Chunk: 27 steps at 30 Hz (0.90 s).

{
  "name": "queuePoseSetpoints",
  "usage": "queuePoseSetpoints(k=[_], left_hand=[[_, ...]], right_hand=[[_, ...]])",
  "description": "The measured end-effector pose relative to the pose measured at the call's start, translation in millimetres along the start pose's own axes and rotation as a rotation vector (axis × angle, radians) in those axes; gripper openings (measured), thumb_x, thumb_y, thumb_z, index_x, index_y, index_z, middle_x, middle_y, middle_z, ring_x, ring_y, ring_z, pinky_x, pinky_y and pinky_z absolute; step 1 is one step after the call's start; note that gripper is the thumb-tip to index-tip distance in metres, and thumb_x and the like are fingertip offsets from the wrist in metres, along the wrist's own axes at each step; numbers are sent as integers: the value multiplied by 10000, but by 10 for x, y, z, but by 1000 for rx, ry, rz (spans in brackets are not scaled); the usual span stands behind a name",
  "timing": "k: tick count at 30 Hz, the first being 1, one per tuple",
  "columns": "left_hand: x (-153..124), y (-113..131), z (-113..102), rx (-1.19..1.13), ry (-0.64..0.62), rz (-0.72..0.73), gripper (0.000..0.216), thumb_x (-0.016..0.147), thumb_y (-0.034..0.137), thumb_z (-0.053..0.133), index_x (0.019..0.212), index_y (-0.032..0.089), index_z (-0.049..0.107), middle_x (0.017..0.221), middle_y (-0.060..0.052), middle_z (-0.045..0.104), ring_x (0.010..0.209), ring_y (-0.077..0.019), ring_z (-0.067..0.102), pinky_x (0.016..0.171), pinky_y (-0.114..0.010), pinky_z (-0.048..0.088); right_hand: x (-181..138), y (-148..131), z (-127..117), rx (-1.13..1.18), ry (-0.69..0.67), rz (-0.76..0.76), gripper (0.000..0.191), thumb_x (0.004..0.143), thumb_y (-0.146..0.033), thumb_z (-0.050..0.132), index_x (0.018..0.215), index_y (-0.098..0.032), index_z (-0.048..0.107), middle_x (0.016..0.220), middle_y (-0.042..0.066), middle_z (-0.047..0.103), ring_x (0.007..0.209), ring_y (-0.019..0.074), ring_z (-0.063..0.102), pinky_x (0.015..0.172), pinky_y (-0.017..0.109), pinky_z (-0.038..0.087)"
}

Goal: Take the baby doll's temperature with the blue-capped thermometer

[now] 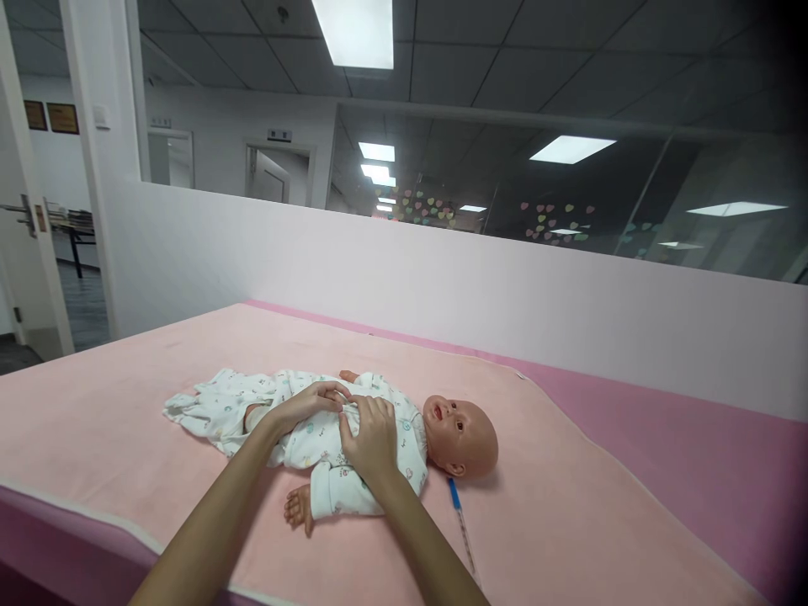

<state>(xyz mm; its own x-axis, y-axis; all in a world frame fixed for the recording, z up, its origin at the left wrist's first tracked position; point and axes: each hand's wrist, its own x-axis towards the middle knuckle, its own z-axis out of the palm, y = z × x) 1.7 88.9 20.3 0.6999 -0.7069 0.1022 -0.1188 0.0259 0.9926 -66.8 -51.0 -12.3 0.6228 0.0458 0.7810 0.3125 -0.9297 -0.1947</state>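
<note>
A baby doll [464, 436] lies on its back, head to the right, mouth partly open. It wears a white, small-printed baby top [316, 442], with matching white printed cloth [220, 404] around its legs. My left hand [314, 404] rests on the doll's belly, fingers bent around the top's front. Close beside it on the chest, my right hand [374, 433] also has bent fingers gathering the same fabric. The fingertips of both hands nearly meet there, and the bit of cloth between them is partly hidden. One doll hand [299, 508] sticks out of the near sleeve.
A thin clear tube with a blue end [455, 497], like a thermometer, lies near the doll's head. Beneath is a pink padded sheet [568, 522] over a darker pink surface [662, 429]. A white wall [410, 269] with glass above borders the far side; a door [31, 252] stands left.
</note>
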Motion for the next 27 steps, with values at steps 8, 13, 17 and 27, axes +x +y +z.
queuePoseSetpoints(k=[8, 13, 17, 27], left_hand=[[-24, 38, 24, 17, 50, -7, 288, 693, 264, 557, 970, 184, 579, 983, -42, 599, 992, -200, 508, 846, -286, 374], [-26, 22, 27, 13, 44, -20, 354, 701, 275, 556, 1045, 190, 548, 971, -49, 606, 1000, -212, 516, 856, -307, 387], [-17, 25, 27, 33, 37, -23, 371, 694, 285, 571, 1049, 179, 550, 944, -52, 620, 981, -214, 523, 847, -312, 391], [1, 3, 20, 41, 41, -4, 364, 673, 290, 595, 1018, 177, 566, 891, -41, 614, 848, -172, 548, 757, -273, 404]], right_hand=[[1, 18, 13, 8, -23, -10, 195, 777, -248, 522, 961, -186, 544, 844, 37, 583, 807, 184, 481, 782, 334, 324], [-2, 17, 23, -5, -6, 12, 181, 797, -257, 525, 962, -188, 550, 842, 32, 596, 794, 177, 490, 775, 322, 327], [-4, 13, 21, -4, -4, 33, 164, 791, -262, 546, 938, -192, 561, 822, 24, 602, 770, 175, 485, 760, 318, 326], [-16, 50, 82, -12, 29, 34, 101, 786, -271, 563, 843, -193, 593, 750, 12, 608, 733, 161, 478, 744, 304, 306]])
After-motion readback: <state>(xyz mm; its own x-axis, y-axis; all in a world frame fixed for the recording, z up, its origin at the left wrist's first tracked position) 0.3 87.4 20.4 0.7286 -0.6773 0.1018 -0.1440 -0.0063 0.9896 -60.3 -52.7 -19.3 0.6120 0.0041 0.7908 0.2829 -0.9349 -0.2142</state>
